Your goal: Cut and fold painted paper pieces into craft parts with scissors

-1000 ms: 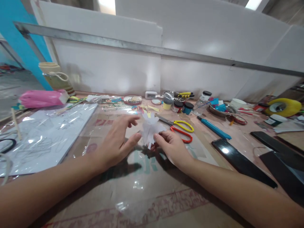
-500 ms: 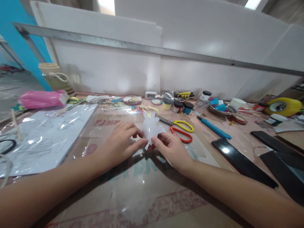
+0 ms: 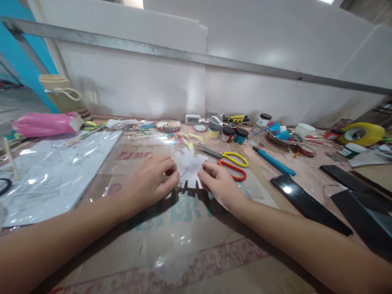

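Note:
Between my hands is a white paper cutout (image 3: 190,168) with notched, fringed edges, spread out fairly flat just over the table. My left hand (image 3: 157,176) pinches its left edge between thumb and fingers. On the right edge, my right hand (image 3: 219,181) grips it the same way, thumb on top. Just beyond lie scissors (image 3: 226,157) with one yellow and one red handle, blades pointing to the far left. Small yellow paper pieces (image 3: 189,142) rest behind the cutout.
A blue cutter knife (image 3: 274,161) and a black phone-like slab (image 3: 309,202) lie to the right. Paint jars (image 3: 240,136) and a yellow tape roll (image 3: 361,134) stand farther back. Sketched paper (image 3: 61,175) under clear plastic and a pink packet (image 3: 47,123) are on the left.
The paper cutout was folded or curled between my fingertips and is now opened out wider. My hands have moved slightly apart. The view has shifted a little.

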`<state>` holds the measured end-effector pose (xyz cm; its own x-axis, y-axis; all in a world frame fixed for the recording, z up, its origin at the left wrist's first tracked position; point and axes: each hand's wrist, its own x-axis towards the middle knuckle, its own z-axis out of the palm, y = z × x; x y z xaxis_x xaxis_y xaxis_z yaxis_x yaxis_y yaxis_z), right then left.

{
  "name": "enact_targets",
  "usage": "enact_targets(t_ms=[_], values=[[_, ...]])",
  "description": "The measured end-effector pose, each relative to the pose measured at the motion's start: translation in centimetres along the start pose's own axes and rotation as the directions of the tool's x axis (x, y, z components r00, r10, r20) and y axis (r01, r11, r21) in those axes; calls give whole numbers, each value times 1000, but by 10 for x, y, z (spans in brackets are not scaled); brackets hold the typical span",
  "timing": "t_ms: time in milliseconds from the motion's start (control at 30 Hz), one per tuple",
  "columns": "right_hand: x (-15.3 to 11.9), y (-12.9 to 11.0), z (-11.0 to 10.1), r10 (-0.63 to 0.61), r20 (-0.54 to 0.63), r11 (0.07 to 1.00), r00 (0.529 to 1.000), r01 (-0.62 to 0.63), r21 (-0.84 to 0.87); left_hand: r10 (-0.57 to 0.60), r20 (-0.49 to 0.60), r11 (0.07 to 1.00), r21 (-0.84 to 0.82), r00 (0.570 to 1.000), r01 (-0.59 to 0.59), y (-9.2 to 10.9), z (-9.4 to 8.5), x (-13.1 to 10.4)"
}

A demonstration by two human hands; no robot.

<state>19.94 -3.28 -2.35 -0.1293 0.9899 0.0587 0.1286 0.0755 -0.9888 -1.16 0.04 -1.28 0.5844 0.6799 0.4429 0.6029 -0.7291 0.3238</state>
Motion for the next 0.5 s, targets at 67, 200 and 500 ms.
enact_targets(t_ms=[67, 200, 500], values=[[1, 0, -1, 10, -5, 1000, 1000, -10, 21, -72, -15, 994, -85, 997, 71, -4, -1, 3], [2, 0, -2, 28, -13, 999, 1000, -28, 40, -158, -50, 973, -175, 986, 147, -10, -3, 8], [2, -3, 0, 73, 5, 997, 997, -73, 36, -401, -71, 886, -283, 913, 367, -16, -3, 12]])
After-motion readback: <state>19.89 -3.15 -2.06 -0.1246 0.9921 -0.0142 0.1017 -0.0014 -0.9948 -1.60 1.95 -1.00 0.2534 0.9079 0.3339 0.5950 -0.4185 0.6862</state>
